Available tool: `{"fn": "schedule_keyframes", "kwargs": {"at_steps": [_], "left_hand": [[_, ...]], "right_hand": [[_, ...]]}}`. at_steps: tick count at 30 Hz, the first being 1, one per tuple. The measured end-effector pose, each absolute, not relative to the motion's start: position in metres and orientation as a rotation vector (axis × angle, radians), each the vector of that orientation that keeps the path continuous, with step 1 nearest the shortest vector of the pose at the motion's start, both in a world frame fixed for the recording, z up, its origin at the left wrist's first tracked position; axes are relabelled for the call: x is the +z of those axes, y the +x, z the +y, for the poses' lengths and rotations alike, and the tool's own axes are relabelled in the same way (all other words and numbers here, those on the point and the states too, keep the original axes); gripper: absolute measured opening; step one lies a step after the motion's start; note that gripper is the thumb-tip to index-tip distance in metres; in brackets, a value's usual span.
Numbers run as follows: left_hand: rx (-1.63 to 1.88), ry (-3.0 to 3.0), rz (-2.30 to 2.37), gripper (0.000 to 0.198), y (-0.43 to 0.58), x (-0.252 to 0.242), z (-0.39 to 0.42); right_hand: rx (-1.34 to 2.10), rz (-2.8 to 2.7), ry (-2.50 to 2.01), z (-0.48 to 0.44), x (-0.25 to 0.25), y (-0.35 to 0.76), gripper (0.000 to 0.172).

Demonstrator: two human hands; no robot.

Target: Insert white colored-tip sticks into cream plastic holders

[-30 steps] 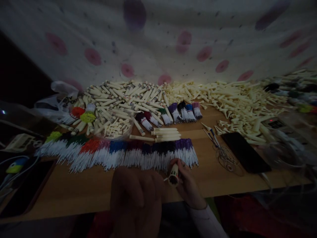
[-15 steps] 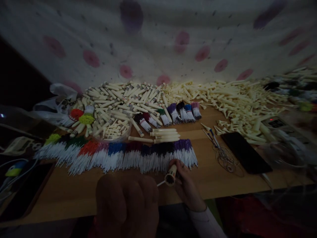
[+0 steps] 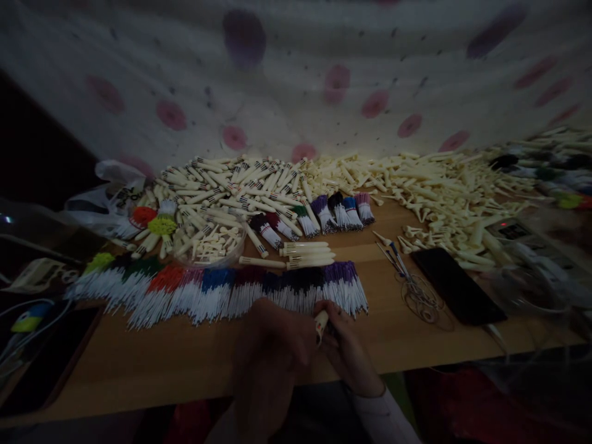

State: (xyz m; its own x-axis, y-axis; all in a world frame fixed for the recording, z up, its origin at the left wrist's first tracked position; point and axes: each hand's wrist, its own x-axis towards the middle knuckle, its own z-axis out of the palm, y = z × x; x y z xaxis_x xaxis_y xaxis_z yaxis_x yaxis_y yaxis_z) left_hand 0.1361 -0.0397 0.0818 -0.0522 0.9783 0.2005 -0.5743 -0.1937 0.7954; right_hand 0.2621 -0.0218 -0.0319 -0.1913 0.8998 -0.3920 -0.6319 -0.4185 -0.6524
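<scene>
My right hand [image 3: 346, 348] is closed around a cream pen barrel [image 3: 320, 322] with its open end tilted toward me. Close beside that end, my left hand [image 3: 277, 339] is dark and smeared by motion; whether its fingers hold anything is hidden. Just beyond both hands lies a long row of thin white refills [image 3: 250, 300] with coloured ends, sorted by colour. Several finished-looking cream barrels [image 3: 309, 254] lie stacked behind the row. A clear tub [image 3: 241, 250] of small cream parts stands to their left.
Marked barrels [image 3: 222, 185] and plain cream pieces [image 3: 444, 191] are heaped along the back curtain [image 3: 287, 80]. Bundled refills [image 3: 326, 213] lie before the heap. On the right are a black phone [image 3: 457, 287] and a tangled cord [image 3: 423, 302]; a dark device [image 3: 50, 354] lies left.
My left hand has moved forward and right, up against the barrel's open end. The white refill seen between the hands is now out of sight. My right hand stays in place.
</scene>
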Motion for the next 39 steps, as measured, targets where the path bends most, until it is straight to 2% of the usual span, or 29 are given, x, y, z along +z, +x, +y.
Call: {"fn": "schedule_keyframes", "kwargs": {"at_steps": [3,10,18,21,25,29,31,32,36,39], "left_hand": [[1.437,0.919,0.487,0.013,0.128,0.075,-0.034],[1.336,1.028,0.485,0.008,0.128,0.068,-0.021],[1.452,1.356,0.909,0.033,0.124,0.047,-0.015],[1.326,1.375,0.968,0.041,0.122,0.03,-0.02],[1.232,1.391,0.98,0.023,0.126,0.013,-0.029],[1.247,1.408,1.189,0.016,0.125,0.017,-0.03],[1.195,1.47,1.298,0.016,0.121,0.023,-0.029],[1.181,1.517,1.332,0.017,0.119,0.024,-0.029],[1.255,1.612,1.345,0.02,0.115,0.021,-0.03],[1.342,1.606,1.277,0.022,0.117,0.017,-0.033]], "right_hand": [[1.816,-0.416,-0.931,-0.022,-0.031,0.261,0.046],[1.822,-0.407,-0.929,-0.023,-0.033,0.26,0.049],[1.832,-0.414,-0.919,-0.022,-0.033,0.261,0.05],[1.808,-0.415,-0.94,-0.022,-0.032,0.259,0.051],[1.785,-0.443,-0.988,-0.023,-0.032,0.258,0.049],[1.738,-0.489,-1.023,-0.026,-0.027,0.273,0.047],[1.656,-0.53,-1.06,-0.032,-0.016,0.287,0.047],[1.612,-0.557,-1.102,-0.036,-0.008,0.293,0.041],[0.946,-1.133,-1.414,-0.056,0.038,0.306,0.021],[0.733,-1.324,-1.348,-0.061,0.064,0.298,0.011]]}}
